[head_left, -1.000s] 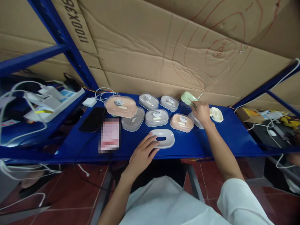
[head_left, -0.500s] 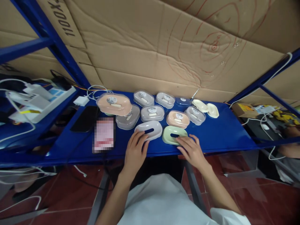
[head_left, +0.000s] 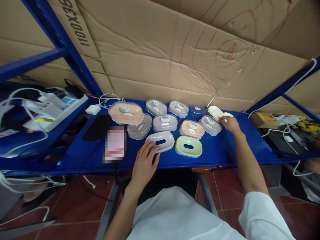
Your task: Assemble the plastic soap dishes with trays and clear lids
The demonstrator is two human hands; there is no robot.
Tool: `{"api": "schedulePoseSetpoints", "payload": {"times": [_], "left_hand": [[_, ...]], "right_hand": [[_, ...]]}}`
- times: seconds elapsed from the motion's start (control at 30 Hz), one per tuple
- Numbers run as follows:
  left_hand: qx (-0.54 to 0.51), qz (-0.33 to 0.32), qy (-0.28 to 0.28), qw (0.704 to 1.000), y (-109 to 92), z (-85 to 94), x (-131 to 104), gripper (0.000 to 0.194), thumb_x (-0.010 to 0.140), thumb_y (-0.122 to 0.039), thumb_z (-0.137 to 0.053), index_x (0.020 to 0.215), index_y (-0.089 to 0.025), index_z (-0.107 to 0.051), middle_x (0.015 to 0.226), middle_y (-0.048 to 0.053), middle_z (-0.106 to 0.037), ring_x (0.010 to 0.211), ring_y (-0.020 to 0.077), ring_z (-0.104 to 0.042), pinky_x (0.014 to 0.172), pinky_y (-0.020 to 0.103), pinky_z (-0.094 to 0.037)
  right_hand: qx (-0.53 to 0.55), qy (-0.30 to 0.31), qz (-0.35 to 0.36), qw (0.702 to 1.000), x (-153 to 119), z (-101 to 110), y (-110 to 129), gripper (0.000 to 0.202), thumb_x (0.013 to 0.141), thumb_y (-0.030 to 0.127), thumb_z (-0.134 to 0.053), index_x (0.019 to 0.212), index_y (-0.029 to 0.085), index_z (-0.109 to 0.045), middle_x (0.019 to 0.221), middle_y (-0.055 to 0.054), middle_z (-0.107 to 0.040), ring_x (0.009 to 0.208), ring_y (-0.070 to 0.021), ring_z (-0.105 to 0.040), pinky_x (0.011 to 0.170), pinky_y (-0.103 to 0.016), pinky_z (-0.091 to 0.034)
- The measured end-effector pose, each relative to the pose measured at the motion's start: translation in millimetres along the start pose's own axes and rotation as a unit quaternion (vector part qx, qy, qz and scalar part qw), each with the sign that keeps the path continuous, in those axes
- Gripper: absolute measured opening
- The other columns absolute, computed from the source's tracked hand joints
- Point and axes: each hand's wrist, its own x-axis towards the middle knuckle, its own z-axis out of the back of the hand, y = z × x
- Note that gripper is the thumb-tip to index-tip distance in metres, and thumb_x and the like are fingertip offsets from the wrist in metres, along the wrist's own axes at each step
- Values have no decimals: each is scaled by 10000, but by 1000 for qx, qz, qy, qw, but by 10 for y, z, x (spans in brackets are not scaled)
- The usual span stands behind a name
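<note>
My left hand [head_left: 145, 164] rests with its fingers apart on the near left rim of a pale grey oval dish [head_left: 169, 141], which has a slot in its bottom. My right hand [head_left: 231, 124] is closed at the back right, its fingertips pinching a small cream piece [head_left: 225, 120] over cream dishes [head_left: 215, 112]. The second cream dish is mostly hidden by this hand. A green slotted dish [head_left: 197, 148] sits untouched beside the grey one. Behind them stand lidded oval boxes, among them a peach one [head_left: 192, 129] and a grey one [head_left: 165, 123].
A larger peach box [head_left: 126, 113] stands at the left, near a black phone-like slab [head_left: 96, 128] and a blurred pink item [head_left: 115, 143]. A power strip [head_left: 52, 115] with cables lies farther left. Blue shelf posts and a cardboard wall [head_left: 140, 50] bound the blue table [head_left: 225, 153].
My right hand has left the green dish, moved right and back to the cream dishes, and closed on a small piece. My left hand stays at the grey dish. The view has shifted slightly.
</note>
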Motion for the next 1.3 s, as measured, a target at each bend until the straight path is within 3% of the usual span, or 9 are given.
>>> {"api": "schedulePoseSetpoints", "payload": {"times": [0.27, 0.4, 0.53, 0.63, 0.73, 0.87, 1.0, 1.17, 1.3], "left_hand": [[-47, 22, -60, 997, -17, 3, 28, 289, 1040, -209, -627, 1322, -259, -663, 1357, 95, -696, 1422, 298, -577, 1195, 528, -520], [-31, 5, -30, 999, -20, -14, 31, 284, 1041, -211, -619, 1318, -251, -670, 1370, 102, -693, 1440, 315, -564, 1195, 536, -519], [-31, 2, -17, 999, -16, -7, 29, 292, 1044, -223, -608, 1326, -260, -673, 1368, 99, -699, 1433, 316, -575, 1187, 540, -530], [-41, 6, -28, 999, -19, 9, 25, 291, 1045, -226, -610, 1325, -267, -678, 1362, 94, -704, 1439, 311, -572, 1187, 540, -533], [-77, 19, -60, 995, -34, 47, 20, 292, 1045, -220, -621, 1328, -271, -672, 1340, 88, -714, 1416, 291, -595, 1188, 536, -533], [-111, 53, -113, 986, -88, 133, 36, 270, 1055, -235, -614, 1319, -259, -669, 1309, 90, -733, 1352, 271, -652, 1178, 531, -541], [-92, 65, -171, 979, -156, 251, 76, 247, 1057, -257, -611, 1293, -247, -680, 1287, 91, -742, 1336, 280, -665, 1173, 541, -539], [-81, 44, -143, 985, -153, 363, 89, 296, 1031, -207, -644, 1318, -269, -679, 1333, 88, -712, 1352, 278, -638, 1193, 529, -516], [-60, 4, -73, 996, -71, 296, 63, 304, 1037, -205, -629, 1331, -276, -661, 1309, 86, -707, 1374, 283, -615, 1182, 513, -528]], "right_hand": [[30, -84, 95, 991, -915, -79, 295, 331, 1061, 417, -496, 1180, 219, -732, 1265, -139, -761, 1242, -315, -683, 1113, -501, -481], [48, -163, 29, 985, -928, -243, 174, 456, 1075, 447, -412, 1348, 171, -651, 1405, -208, -659, 1365, -314, -599, 1129, -506, -485], [22, -125, -15, 992, -913, -365, -29, 484, 1030, 518, -482, 1286, 165, -692, 1333, -210, -699, 1277, -338, -645, 1084, -518, -520], [-11, -102, -21, 994, -1108, -382, -46, 411, 1000, 495, -543, 1179, 186, -746, 1300, -187, -738, 1224, -360, -681, 1072, -547, -519], [-29, -149, -36, 988, -1476, -291, 68, 373, 1029, 443, -512, 1157, 195, -759, 1220, -182, -769, 1169, -367, -709, 1019, -540, -548], [8, -241, 28, 970, -2044, -69, 551, 304, 1037, 380, -582, 1288, 279, -721, 1222, -152, -772, 1187, -372, -712, 1044, -574, -522], [104, -132, 207, 964, -2416, -24, 1509, 460, 1012, 219, -633, 1441, 386, -631, 1212, -66, -790, 1130, -323, -739, 955, -525, -532], [115, 13, 364, 924, -2288, -405, 2548, 423, 1033, 116, -582, 1421, 259, -669, 1319, -79, -766, 1109, -256, -722, 891, -414, -536], [152, -5, 359, 921, -2010, -621, 2694, 355, 1062, 153, -573, 1394, 206, -686, 1332, -102, -751, 1252, -255, -674, 1033, -415, -563]]}}
